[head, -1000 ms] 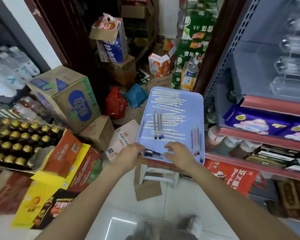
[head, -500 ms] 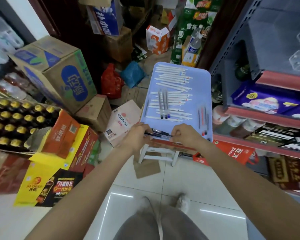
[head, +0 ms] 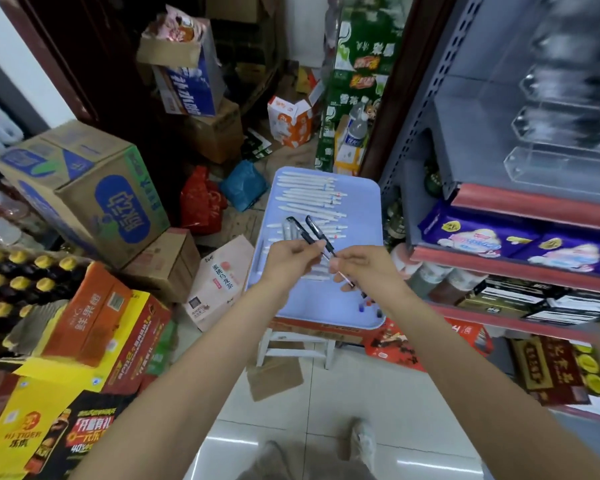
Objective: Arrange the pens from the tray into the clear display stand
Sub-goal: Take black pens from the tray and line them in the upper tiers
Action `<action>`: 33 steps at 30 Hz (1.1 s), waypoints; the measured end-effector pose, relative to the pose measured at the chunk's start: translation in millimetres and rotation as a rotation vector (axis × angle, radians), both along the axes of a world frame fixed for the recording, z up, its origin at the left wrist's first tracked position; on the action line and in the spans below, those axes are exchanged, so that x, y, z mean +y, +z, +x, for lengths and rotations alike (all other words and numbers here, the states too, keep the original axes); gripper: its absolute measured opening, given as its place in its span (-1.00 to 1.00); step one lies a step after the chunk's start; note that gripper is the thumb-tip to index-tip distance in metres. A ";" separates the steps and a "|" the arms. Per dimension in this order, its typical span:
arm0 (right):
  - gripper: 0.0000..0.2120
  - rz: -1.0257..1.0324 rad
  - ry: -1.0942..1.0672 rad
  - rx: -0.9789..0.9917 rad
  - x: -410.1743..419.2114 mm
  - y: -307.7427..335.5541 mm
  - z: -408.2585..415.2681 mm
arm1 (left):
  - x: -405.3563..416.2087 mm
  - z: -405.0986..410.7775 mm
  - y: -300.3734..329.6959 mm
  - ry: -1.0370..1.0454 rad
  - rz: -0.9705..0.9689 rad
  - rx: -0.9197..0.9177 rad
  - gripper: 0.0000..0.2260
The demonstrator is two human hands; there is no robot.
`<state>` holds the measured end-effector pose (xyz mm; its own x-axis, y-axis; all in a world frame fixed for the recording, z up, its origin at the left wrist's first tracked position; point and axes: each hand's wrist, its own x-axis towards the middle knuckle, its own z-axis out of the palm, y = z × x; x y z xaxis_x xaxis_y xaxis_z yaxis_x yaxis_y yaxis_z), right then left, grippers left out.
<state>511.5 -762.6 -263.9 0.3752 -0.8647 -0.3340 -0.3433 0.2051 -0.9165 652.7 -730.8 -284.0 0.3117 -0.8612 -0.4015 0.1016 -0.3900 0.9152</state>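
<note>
A light blue tray (head: 361, 188) rests on a white stool and carries several white pens (head: 309, 194) in rows. My left hand (head: 290, 258) grips two black pens (head: 303, 232) above the tray, their caps pointing up and away. My right hand (head: 368, 268) is close beside it and pinches a thin pen (head: 347, 279) that slants down to the right. A few more pens (head: 369, 304) lie at the tray's near right corner. The clear display stand (head: 561, 133) with tiered slots sits on the upper shelf at right, blurred.
A white stool (head: 295, 344) under the tray stands on the tiled floor. Metal shelving (head: 516, 261) with packaged goods runs along the right. Cardboard boxes (head: 94, 188) and drink cartons (head: 87, 327) crowd the left and back. My shoe (head: 362, 441) is below.
Both hands have lifted from the tray's near edge, where they gathered dark pens. The left hand now holds two black pens upright above the tray, and the right holds a thin pen.
</note>
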 end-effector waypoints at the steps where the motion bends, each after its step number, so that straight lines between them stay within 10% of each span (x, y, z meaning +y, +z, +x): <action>1: -0.93 0.004 -0.012 -0.022 -4.7 7.6 -6.4 | -7.7 -10.2 9.7 -0.005 -0.042 0.017 -0.81; 7: -0.86 -0.217 -0.071 0.084 -52.4 49.3 -72.4 | -64.3 -79.8 69.3 -0.137 -0.242 0.034 -0.85; 15: -0.79 -0.554 -0.154 -0.141 -143.4 134.4 -195.4 | -163.4 -179.0 146.4 -0.508 -0.541 -0.914 -0.89; 33: -0.91 -0.566 -0.524 -0.252 -302.0 149.6 -331.8 | -271.0 -252.7 190.6 -0.152 -0.601 -1.103 -0.79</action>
